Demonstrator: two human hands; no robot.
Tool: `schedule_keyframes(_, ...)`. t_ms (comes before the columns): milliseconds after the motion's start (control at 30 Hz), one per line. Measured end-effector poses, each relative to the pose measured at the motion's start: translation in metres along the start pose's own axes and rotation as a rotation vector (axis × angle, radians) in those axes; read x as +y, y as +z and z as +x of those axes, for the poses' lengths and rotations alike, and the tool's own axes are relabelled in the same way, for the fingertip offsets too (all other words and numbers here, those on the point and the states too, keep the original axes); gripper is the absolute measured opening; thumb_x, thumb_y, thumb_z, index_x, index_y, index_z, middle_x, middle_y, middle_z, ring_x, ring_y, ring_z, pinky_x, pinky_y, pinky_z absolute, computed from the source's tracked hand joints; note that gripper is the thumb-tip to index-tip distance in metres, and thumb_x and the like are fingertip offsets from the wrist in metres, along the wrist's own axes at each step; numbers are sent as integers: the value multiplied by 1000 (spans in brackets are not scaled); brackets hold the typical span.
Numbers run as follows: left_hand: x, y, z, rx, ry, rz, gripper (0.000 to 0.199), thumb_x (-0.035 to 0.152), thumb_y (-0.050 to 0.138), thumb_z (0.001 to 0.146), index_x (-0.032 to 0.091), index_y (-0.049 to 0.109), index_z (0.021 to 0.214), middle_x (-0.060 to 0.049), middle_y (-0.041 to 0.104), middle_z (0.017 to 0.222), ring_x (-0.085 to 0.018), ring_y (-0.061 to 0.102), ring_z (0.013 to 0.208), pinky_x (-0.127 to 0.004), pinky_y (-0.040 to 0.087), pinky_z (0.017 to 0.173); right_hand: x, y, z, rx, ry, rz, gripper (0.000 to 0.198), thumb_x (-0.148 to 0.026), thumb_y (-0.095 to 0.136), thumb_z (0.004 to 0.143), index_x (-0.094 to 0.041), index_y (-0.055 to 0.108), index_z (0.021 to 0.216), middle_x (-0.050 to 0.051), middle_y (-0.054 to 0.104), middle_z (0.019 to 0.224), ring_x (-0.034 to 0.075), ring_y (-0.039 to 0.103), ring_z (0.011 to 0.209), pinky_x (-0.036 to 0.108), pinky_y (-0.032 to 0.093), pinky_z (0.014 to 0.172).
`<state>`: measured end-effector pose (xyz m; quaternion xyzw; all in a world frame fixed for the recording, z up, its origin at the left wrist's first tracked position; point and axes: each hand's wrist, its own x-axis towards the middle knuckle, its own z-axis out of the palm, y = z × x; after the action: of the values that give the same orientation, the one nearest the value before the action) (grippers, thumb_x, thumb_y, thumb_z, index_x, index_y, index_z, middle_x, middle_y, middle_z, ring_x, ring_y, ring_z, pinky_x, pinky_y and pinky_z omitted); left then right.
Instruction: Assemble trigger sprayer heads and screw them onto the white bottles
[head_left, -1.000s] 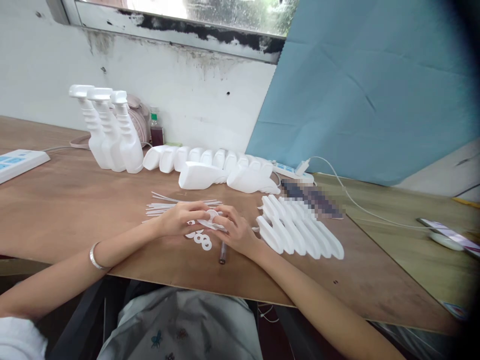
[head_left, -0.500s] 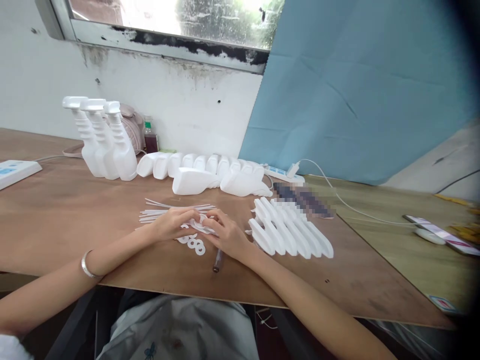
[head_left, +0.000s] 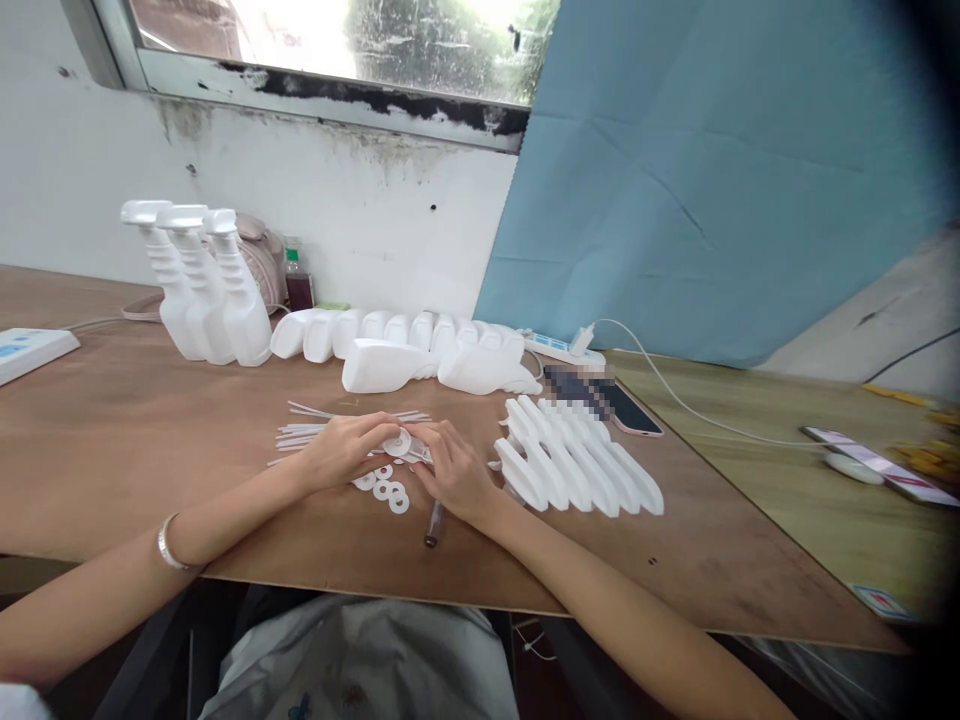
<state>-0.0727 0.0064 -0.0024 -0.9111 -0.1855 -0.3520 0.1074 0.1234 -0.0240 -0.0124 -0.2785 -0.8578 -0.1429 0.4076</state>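
Close together over the table, my left hand point(head_left: 341, 452) and my right hand point(head_left: 459, 478) both grip a small white plastic sprayer head point(head_left: 399, 443). Its round collar shows between my fingers, and my fingers cover much of the rest. My left fingers are bent round the collar side, while my right thumb and fingers close on the other end. White ring washers point(head_left: 390, 492) lie on the table just below the hands. Behind my left hand are several thin white tubes point(head_left: 300, 433), partly covered. A dark cylindrical tool point(head_left: 433, 525) lies under my right hand.
White curved plastic parts point(head_left: 577, 460) lie in a row at the right. White bottles point(head_left: 382, 365) lie along the back; three spray-type bottles point(head_left: 217, 290) stand at the left. Beyond are a power strip point(head_left: 559, 347), a phone point(head_left: 636, 412) and a dark-liquid bottle point(head_left: 299, 285).
The sprayer head has turned in my fingers, so its round collar now faces up toward me. Both hands stay in nearly the same place; the view has shifted slightly.
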Motion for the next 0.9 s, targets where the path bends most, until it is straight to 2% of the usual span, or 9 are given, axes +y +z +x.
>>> schedule_keyframes(100, -1, 0, 0, 37, 67, 75, 18, 26, 45, 84, 16, 49, 99, -9, 64, 91, -15, 63, 78, -23, 49, 66, -1, -1, 0, -6, 9, -2, 36, -14, 42, 83, -17, 38, 119, 9, 59, 98, 20, 55, 92, 35, 50, 76)
schedule_keyframes(233, 0, 0, 1, 41, 76, 45, 20, 24, 46, 84, 16, 48, 102, -8, 64, 90, -15, 63, 79, -22, 48, 67, -1, 1, -2, -7, 26, 6, 35, -14, 41, 83, -16, 39, 118, 10, 59, 98, 21, 55, 93, 35, 50, 77)
schedule_keyframes(400, 1, 1, 1, -65, -29, 2, 18, 27, 47, 83, 15, 47, 97, -6, 64, 85, -15, 62, 73, -22, 46, 61, 0, 5, -4, -34, 63, 19, 33, -19, 46, 83, -16, 40, 116, 10, 59, 98, 21, 55, 91, 36, 50, 77)
schedule_keyframes(500, 1, 2, 0, -105, -72, -2, 17, 29, 48, 83, 16, 45, 92, -6, 63, 88, -16, 62, 73, -22, 45, 59, 1, 4, -2, -31, 44, 4, 34, -15, 46, 82, -16, 41, 116, 9, 59, 96, 21, 54, 88, 36, 49, 77)
schedule_keyframes(667, 2, 1, 0, -71, -48, 19, 16, 29, 46, 84, 16, 44, 93, -7, 63, 89, -16, 62, 75, -22, 45, 59, 1, 3, -1, -25, 28, -2, 37, -10, 45, 80, -16, 40, 116, 9, 59, 96, 21, 52, 89, 35, 48, 77)
schedule_keyframes(800, 3, 0, 2, -71, -55, 42, 17, 30, 47, 84, 16, 46, 93, -4, 62, 80, -14, 60, 67, -21, 43, 57, 0, 4, -2, -38, 70, 16, 34, -15, 46, 81, -16, 41, 115, 9, 58, 97, 22, 52, 90, 36, 48, 78)
schedule_keyframes(900, 2, 0, 2, -49, 10, 97, 18, 28, 46, 84, 16, 47, 97, -6, 63, 87, -14, 60, 72, -21, 43, 59, -1, 4, -2, -36, 88, 42, 36, -13, 48, 79, -16, 40, 114, 10, 57, 100, 22, 51, 93, 37, 47, 80)
